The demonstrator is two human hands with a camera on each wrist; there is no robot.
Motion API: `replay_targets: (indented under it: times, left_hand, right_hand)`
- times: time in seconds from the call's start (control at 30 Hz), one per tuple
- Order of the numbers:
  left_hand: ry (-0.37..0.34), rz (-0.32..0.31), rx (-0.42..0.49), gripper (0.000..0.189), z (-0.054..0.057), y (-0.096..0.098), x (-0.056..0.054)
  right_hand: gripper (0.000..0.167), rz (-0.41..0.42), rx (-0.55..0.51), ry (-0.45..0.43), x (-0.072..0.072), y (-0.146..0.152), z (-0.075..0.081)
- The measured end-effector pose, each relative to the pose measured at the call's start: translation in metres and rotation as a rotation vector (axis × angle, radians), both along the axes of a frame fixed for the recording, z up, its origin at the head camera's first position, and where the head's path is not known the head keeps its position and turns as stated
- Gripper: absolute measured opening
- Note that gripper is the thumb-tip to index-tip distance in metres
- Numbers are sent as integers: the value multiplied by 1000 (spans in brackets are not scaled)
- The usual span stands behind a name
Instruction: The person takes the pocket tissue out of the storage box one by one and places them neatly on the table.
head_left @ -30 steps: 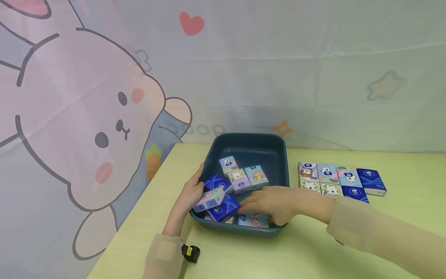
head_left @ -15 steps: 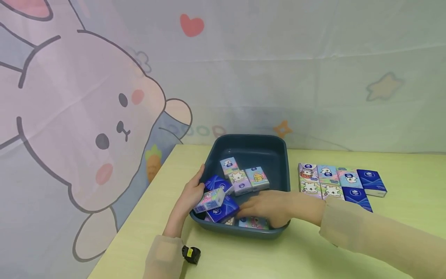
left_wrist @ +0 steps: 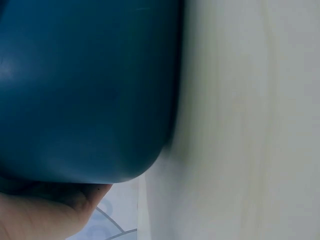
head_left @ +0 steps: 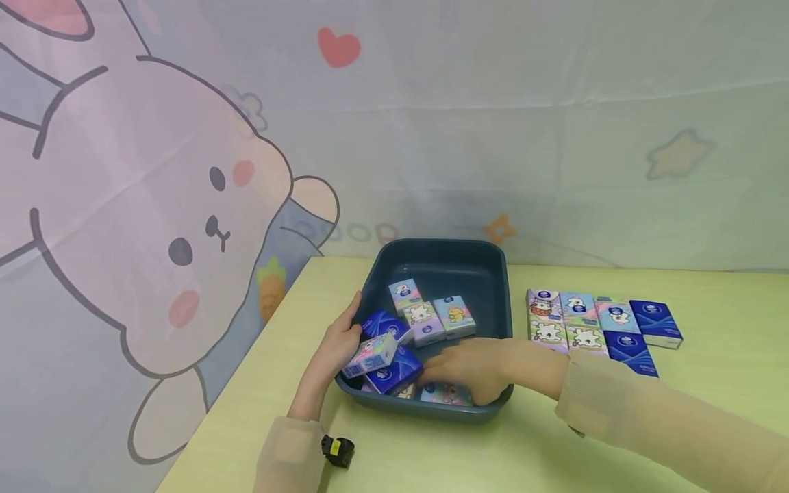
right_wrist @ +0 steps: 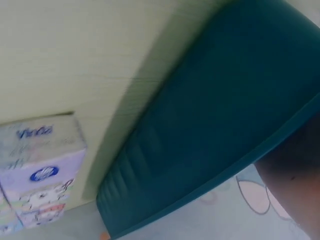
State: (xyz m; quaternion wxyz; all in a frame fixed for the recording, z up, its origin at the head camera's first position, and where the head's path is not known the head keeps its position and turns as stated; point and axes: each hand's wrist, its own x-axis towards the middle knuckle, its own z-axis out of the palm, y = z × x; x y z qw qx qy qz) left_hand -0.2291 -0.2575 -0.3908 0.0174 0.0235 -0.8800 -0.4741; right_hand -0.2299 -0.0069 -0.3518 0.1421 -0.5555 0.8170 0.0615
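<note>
A dark teal plastic bin (head_left: 446,252) stands on the table, with several small tissue packs inside. My left hand (head_left: 335,342) grips its left rim; in the left wrist view the fingers wrap the rim beside the bin's outer wall (left_wrist: 90,90). Reaching over the right side, my right hand (head_left: 471,366) curls down over a pastel cartoon tissue pack (head_left: 445,394) at the near end; its thumb is mostly hidden. Left of it, a pastel pack (head_left: 372,354) lies tilted on a blue tissue pack (head_left: 394,372). Farther back sit cartoon packs, one with a yellow figure (head_left: 455,316).
Right of the bin, tissue packs lie in two rows, among them a blue pack (head_left: 656,322) and a lilac pack (right_wrist: 42,172). A small black object with a yellow label (head_left: 337,450) is by the left sleeve. A printed cloth (head_left: 555,137) hangs behind the table.
My right hand has shifted slightly left and down inside the bin, and its sleeve has followed. The left hand keeps its grip on the rim; the packs look much the same.
</note>
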Motion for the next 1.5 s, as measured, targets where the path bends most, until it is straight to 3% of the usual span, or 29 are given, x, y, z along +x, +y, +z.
replay_targets:
  times: [0.17,0.47,0.73,1.07,1.5]
  left_hand:
    - [9,-7,14,60,-2,0,0]
    - [8,3,15,60,-1,-1,1]
    - [16,-5,7,59,0,-1,1]
    - [10,0,4,60,0,-1,2]
    - [10,-3,5,60,1,-1,2]
  right_hand:
    - [70,-85,-4,-58,-1,2,0]
    - [66,-135,-78,-101,-7,13,-1]
    - [66,-169,-225,-101,-7,25,1]
    - [77,-243,-487,-33,-5,46,2]
    - [80,-398,-660,72,5,80,0]
